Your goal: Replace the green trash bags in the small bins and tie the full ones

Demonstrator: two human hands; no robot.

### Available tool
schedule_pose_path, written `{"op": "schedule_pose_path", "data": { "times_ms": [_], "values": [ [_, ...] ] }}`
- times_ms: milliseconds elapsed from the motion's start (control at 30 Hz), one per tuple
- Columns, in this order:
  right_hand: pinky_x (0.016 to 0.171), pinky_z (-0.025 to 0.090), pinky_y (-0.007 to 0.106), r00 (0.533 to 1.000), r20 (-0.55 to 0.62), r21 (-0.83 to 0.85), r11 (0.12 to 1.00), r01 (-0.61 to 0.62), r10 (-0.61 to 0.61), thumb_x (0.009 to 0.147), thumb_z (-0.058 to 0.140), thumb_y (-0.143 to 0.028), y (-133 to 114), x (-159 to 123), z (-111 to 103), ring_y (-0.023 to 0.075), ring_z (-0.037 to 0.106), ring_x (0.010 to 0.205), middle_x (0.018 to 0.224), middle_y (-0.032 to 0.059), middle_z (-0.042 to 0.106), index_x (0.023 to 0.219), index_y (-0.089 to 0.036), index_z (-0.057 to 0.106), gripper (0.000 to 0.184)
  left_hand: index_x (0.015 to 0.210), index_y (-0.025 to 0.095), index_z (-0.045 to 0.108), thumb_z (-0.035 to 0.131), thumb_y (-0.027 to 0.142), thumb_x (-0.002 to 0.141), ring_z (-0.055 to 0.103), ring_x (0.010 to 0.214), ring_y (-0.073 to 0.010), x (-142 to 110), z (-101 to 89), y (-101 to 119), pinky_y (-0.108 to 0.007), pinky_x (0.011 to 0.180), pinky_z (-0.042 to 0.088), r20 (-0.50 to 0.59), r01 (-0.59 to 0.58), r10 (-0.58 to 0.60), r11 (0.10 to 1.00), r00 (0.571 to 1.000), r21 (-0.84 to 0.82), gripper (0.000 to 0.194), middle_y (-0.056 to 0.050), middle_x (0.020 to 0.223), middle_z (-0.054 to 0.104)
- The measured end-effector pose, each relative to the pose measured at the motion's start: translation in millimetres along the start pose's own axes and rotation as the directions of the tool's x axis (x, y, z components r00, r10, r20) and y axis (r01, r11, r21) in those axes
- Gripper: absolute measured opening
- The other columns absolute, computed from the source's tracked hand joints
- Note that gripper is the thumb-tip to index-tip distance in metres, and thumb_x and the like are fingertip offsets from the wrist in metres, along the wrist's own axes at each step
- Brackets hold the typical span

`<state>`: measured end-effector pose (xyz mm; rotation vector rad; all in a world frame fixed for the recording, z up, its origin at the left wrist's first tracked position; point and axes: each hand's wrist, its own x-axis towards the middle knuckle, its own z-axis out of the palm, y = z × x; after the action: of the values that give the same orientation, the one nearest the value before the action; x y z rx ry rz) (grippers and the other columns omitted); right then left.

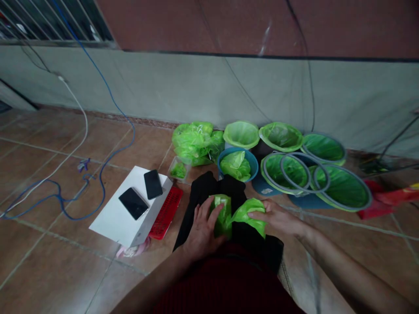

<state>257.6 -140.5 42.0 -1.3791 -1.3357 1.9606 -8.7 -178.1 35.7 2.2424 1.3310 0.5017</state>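
Note:
On my lap, a roll of green plastic bags [224,218] rests against the black trousers, with my left hand [203,224] closed around its left side. A crumpled green bag [248,213] stretches from the roll to the right, and my right hand [278,216] pinches its far end between thumb and fingers. The bag seems joined to the roll, though the join is small and hard to make out. Just beyond my knees stands a blue bin [222,158] with a bunched green bag [236,165] inside.
Several bins lined with green bags [343,186] stand to the right, with loose grey rings [284,171] on top. Green bags [193,141] lie heaped near the wall beside a small clear tub [178,169]. Left are a white box [114,218] bearing two phones [133,203], a red basket [166,213] and cables [101,174].

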Motion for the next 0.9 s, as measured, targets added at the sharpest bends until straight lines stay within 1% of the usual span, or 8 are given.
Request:
{"op": "schedule_pose_path", "data": {
  "times_ms": [100, 267, 400, 467, 600, 700, 800, 900],
  "values": [
    [0.059, 0.044, 0.024, 1.0, 0.018, -0.004, 1.0, 0.022, -0.022, 0.075, 0.071, -0.043, -5.3, 5.8, -0.3, 0.0116, 0.056, 0.063, 0.075, 0.0013, 0.066, 0.082, -0.016, 0.068, 0.028, 0.133, 0.025, 0.048, 0.076, 0.029, 0.068, 0.025, 0.14, -0.0349, 2.9, 0.1, 2.4, -0.064, 0.11, 0.019, -0.042, -0.022, 0.024, 0.998, 0.999, 0.05, 0.071, -0.015, 0.153, 0.025],
    [0.059, 0.042, 0.024, 0.999, 0.019, -0.038, 0.999, 0.036, -0.036, 0.076, 0.07, -0.043, -5.2, 10.5, -3.2, 0.0106, 0.053, 0.061, 0.073, 0.0007, 0.064, 0.079, -0.015, 0.067, 0.028, 0.086, 0.025, 0.068, 0.061, 0.026, 0.084, 0.042, 0.129, -0.0271, 16.1, -0.5, 6.4, -0.06, 0.111, 0.016, -0.132, -0.135, 0.144, 0.988, 0.981, 0.076, 0.007, -0.005, 0.136, 0.051],
    [0.06, 0.043, 0.024, 0.999, -0.004, -0.041, 0.998, 0.049, -0.049, 0.073, 0.072, -0.044, -7.2, 5.4, -6.4, 0.0116, 0.054, 0.063, 0.073, 0.0004, 0.063, 0.081, -0.015, 0.067, 0.03, 0.083, 0.022, 0.065, 0.053, 0.018, 0.087, 0.054, 0.11, -0.0203, 26.0, -2.4, 8.8, -0.049, 0.106, 0.03, -0.135, -0.169, 0.17, 0.985, 0.976, 0.015, 0.013, -0.003, 0.11, 0.066],
    [0.063, 0.045, 0.026, 0.999, -0.016, -0.039, 0.998, 0.044, -0.044, 0.074, 0.07, -0.045, -10.5, -0.2, -8.9, 0.0128, 0.055, 0.065, 0.072, 0.001, 0.064, 0.079, -0.015, 0.067, 0.03, 0.092, 0.022, 0.064, 0.056, 0.018, 0.084, 0.053, 0.112, -0.0223, 26.0, -4.7, 9.3, -0.049, 0.105, 0.032, -0.079, -0.163, 0.162, 0.986, 0.984, -0.015, 0.013, -0.005, 0.114, 0.065],
    [0.064, 0.048, 0.029, 0.993, -0.106, -0.093, 0.995, 0.032, -0.042, 0.073, 0.07, -0.049, -17.2, -13.6, -18.5, 0.0159, 0.059, 0.067, 0.075, 0.003, 0.067, 0.079, -0.016, 0.069, 0.034, 0.119, 0.023, 0.055, 0.065, 0.017, 0.074, 0.046, 0.124, -0.029, 19.4, -7.3, 7.1, -0.057, 0.11, 0.025, 0.033, -0.162, 0.163, 0.986, 0.986, -0.034, 0.047, -0.009, 0.13, 0.056],
    [0.067, 0.05, 0.031, 0.969, -0.244, -0.082, 0.997, 0.013, -0.032, 0.066, 0.074, -0.053, -20.7, -24.6, -32.9, 0.019, 0.062, 0.07, 0.076, 0.0044, 0.069, 0.079, -0.016, 0.069, 0.039, 0.131, 0.022, 0.046, 0.068, 0.02, 0.072, 0.041, 0.129, -0.0307, 14.5, -6.4, 4.5, -0.057, 0.11, 0.028, 0.013, -0.167, 0.167, 0.985, 0.986, -0.051, 0.063, -0.012, 0.138, 0.048],
    [0.071, 0.051, 0.031, 0.897, -0.442, -0.004, 1.0, 0.031, -0.029, 0.062, 0.079, -0.051, -24.2, -38.1, -54.3, 0.0212, 0.065, 0.074, 0.079, 0.0072, 0.071, 0.079, -0.016, 0.07, 0.04, 0.138, 0.02, 0.037, 0.07, 0.027, 0.073, 0.038, 0.131, -0.032, 10.5, -3.8, 4.3, -0.054, 0.108, 0.035, -0.105, -0.092, 0.085, 0.994, 0.991, -0.063, 0.073, -0.015, 0.145, 0.038],
    [0.063, 0.05, 0.029, 0.663, -0.748, 0.038, 0.996, 0.081, -0.026, 0.057, 0.082, -0.045, -28.3, -51.8, -75.6, 0.0193, 0.064, 0.068, 0.08, 0.0099, 0.071, 0.074, -0.017, 0.069, 0.035, 0.144, 0.019, 0.026, 0.074, 0.037, 0.07, 0.033, 0.135, -0.036, 8.0, 4.4, 8.5, -0.056, 0.108, 0.034, -0.218, 0.089, -0.1, 0.994, 0.971, -0.061, 0.09, -0.018, 0.149, 0.028]
  ]
}}
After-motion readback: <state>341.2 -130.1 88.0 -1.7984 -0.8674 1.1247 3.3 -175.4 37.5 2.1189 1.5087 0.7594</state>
